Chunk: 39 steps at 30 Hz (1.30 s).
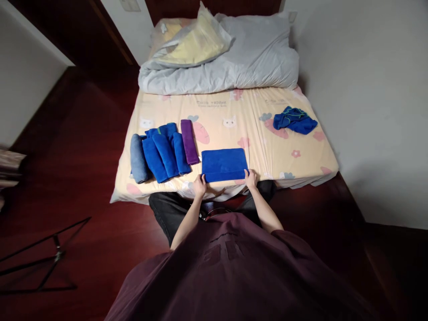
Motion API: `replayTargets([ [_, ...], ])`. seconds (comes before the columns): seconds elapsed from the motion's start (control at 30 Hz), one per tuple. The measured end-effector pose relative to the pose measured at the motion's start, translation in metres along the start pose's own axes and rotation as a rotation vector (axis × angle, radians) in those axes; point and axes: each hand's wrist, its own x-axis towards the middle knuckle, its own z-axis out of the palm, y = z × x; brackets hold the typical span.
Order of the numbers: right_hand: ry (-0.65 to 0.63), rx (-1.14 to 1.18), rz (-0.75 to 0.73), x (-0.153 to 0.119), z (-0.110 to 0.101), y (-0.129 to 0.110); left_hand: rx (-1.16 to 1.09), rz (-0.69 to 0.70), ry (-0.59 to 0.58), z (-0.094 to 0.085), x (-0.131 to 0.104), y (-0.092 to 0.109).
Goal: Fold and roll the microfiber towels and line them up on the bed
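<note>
A blue towel point(224, 161) lies flat as a rectangle near the front edge of the bed, its near edge turned over in a narrow fold. My left hand point(199, 185) grips the near left corner of that fold. At the near right corner, my right hand point(250, 179) pinches the same edge. Just left of it lies a purple rolled towel point(189, 141). Beyond that sit several blue rolled towels point(165, 154) side by side and a grey-blue rolled towel point(138, 158). A crumpled blue towel point(295, 120) with green edging rests on the right of the bed.
The bed point(234, 104) has a sheet printed with carrots and rabbits. A grey quilt point(220, 73) is bunched at the far end with a pale yellow bag-like bundle point(197, 42). Black tripod legs point(56, 254) stand on the floor at left; a wall point(371, 111) borders the right.
</note>
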Motion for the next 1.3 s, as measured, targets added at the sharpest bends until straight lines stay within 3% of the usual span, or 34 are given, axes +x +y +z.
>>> replayTargets([
  [0.2, 0.098, -0.018, -0.081, -0.004, 0.011, 0.002, -0.021, -0.017, 0.058, 0.003, -0.005, 0.008],
  [0.33, 0.081, -0.048, -0.085, 0.0, 0.013, 0.005, -0.028, -0.013, 0.055, 0.003, -0.005, 0.009],
  [0.73, 0.008, -0.07, -0.174, 0.011, -0.003, 0.005, -0.068, -0.005, 0.098, 0.003, -0.004, 0.007],
  [1.0, 0.055, -0.033, -0.239, 0.002, -0.015, 0.008, -0.023, 0.024, 0.16, -0.002, -0.001, 0.007],
  [1.13, 0.008, -0.003, -0.404, -0.004, -0.019, 0.013, 0.106, 0.213, 0.014, -0.013, -0.004, 0.01],
  [1.23, 0.0, 0.053, -0.444, -0.004, -0.019, 0.016, 0.123, 0.372, -0.14, -0.019, -0.007, 0.006],
  [1.3, -0.002, 0.077, -0.459, -0.002, -0.018, 0.018, 0.117, 0.427, -0.182, -0.02, -0.008, 0.001],
])
